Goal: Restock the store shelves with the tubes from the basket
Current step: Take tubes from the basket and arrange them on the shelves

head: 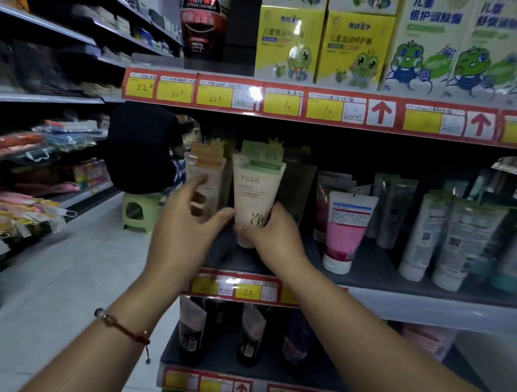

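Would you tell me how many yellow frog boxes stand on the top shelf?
2: left yellow box and right yellow box, side by side above the price tags; more may be hidden behind.

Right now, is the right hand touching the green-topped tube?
Touching. The head view shows the right hand with fingers curled round the lower end of the green-topped tube, just above the shelf.

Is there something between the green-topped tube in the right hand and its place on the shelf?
Nothing visible blocks it. The right hand holds the green-topped tube upright over the middle shelf, its cap hidden behind the fingers. The orange-topped tube stands beside it, to the left, not in its way.
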A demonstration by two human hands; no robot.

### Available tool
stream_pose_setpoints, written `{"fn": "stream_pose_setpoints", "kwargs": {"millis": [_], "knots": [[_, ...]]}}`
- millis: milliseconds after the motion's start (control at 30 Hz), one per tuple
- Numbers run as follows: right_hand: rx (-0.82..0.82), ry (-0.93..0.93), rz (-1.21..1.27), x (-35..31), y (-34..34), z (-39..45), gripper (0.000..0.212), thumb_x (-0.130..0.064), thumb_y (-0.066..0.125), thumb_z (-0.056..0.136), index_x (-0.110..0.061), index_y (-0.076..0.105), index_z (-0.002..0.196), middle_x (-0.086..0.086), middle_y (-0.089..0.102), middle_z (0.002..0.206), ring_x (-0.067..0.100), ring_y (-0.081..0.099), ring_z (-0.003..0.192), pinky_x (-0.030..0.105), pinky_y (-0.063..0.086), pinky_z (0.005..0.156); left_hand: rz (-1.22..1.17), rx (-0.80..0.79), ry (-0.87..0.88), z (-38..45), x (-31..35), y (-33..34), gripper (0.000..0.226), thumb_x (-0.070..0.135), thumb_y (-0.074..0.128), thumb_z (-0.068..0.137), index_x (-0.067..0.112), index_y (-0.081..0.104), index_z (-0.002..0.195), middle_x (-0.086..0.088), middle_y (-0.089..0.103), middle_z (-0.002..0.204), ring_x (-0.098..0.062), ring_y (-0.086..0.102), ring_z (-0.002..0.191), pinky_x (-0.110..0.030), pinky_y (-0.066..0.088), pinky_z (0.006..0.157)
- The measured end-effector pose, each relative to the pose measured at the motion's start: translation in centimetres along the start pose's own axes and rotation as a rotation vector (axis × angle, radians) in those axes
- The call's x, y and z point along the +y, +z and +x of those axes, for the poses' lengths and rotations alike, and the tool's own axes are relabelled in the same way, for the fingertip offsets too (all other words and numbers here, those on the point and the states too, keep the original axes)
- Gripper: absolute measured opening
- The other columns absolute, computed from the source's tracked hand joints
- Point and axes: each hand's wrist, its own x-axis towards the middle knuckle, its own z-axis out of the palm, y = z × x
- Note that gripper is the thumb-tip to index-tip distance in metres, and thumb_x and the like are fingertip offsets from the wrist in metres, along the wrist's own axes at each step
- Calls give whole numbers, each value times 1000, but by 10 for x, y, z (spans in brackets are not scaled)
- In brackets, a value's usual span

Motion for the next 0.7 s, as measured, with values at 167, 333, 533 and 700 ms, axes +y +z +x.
{"fn": "stream_pose_setpoints", "kwargs": {"millis": [167, 333, 533, 700], "knots": [[36, 134, -32, 18, 18, 29, 47, -15, 78, 80, -14, 53, 121, 3, 63, 118, 13, 58, 97, 16, 41, 58, 163, -4, -207, 15, -46, 4, 98, 47, 80, 74, 21, 26, 152, -8, 51, 142, -28, 53, 125, -38, 48, 92], [77, 189, -78, 21, 30, 47, 46, -17, 71, 86, -11, 49, 125, 5, 60, 123, 17, 56, 98, 21, 43, 58, 130, -108, -271, 29, -53, 20, 69, 42, 80, 77, 20, 44, 131, -3, 65, 118, -26, 64, 102, -29, 42, 70], [134, 234, -102, 21, 44, 57, 47, -18, 69, 87, -9, 47, 127, 12, 59, 127, 29, 60, 112, 38, 54, 88, 185, -59, -218, 25, -57, 28, 51, 46, 76, 79, 21, 51, 116, -2, 68, 107, -17, 56, 81, -27, 38, 57], [144, 320, -11, 14, 42, 42, 51, -20, 74, 82, -8, 50, 125, 10, 62, 125, 28, 62, 109, 39, 54, 91, 169, -56, -223, 25, -60, 28, 51, 49, 77, 77, 22, 53, 114, -2, 69, 107, -18, 58, 84, -29, 42, 64]]}}
